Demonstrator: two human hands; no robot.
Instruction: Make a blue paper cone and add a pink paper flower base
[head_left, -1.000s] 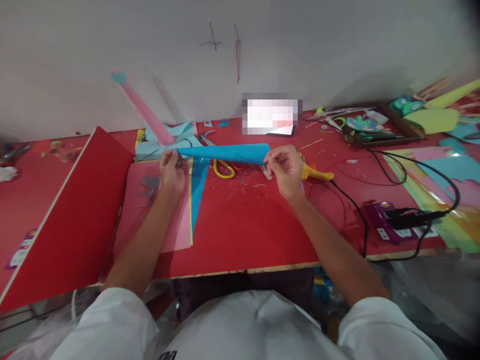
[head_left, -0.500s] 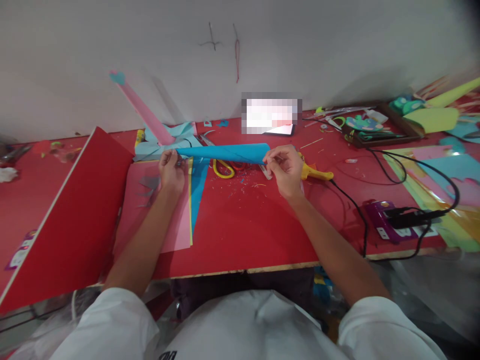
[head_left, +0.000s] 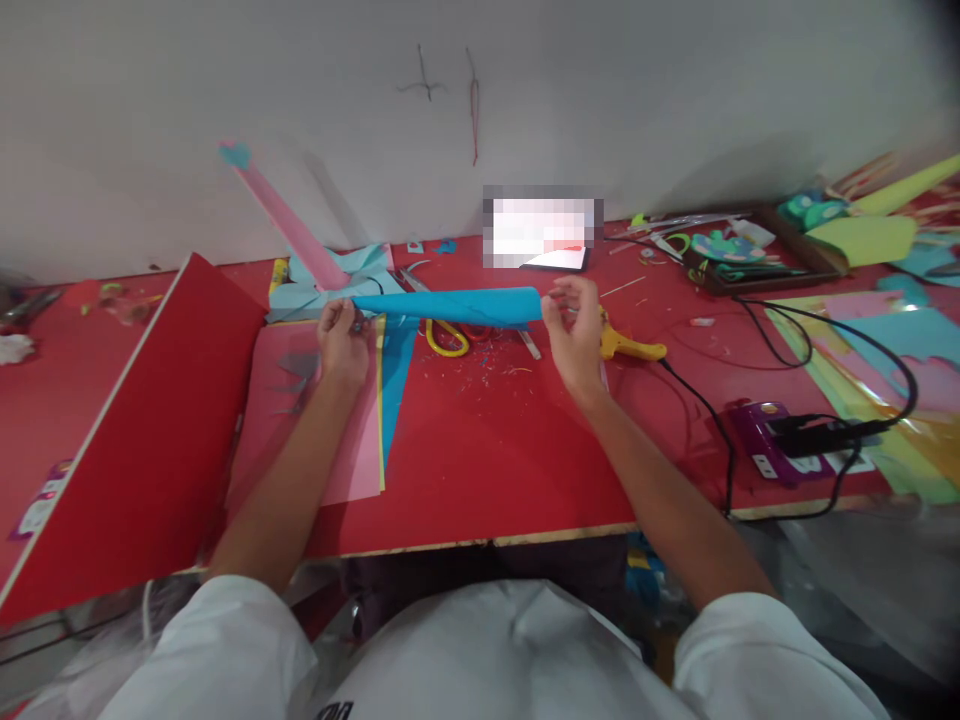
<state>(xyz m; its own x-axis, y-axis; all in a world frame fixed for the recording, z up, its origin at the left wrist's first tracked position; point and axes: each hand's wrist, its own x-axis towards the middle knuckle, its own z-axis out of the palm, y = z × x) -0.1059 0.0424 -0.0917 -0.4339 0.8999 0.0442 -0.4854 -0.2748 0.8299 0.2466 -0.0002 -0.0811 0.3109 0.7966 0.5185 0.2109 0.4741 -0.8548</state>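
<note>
A blue rolled paper cone (head_left: 457, 306) stretches level across the middle of the table, narrow at the left and wider at the right. My left hand (head_left: 343, 335) is closed around its narrow tip. Beside the wide end is my right hand (head_left: 574, 330), fingers parted and curved, the thumb close to the paper rim; whether it touches cannot be made out. Beneath the cone lie yellow-handled scissors (head_left: 448, 340), partly covered. A yellow glue gun (head_left: 634, 346) rests just right of my right hand, its front end hidden behind the fingers.
Pink sheets (head_left: 352, 450) lie under my left forearm, beside an upright red board (head_left: 150, 430). A pink paper cone (head_left: 292, 225) leans at the back left. A lit screen (head_left: 540, 235) stands at the wall. On the right are a brown tray (head_left: 795, 275) and a purple power strip (head_left: 780, 445) with cables.
My right hand has opened from a pinch at the cone's wide end and shifted slightly right. My left hand and the cone stay nearly in place.
</note>
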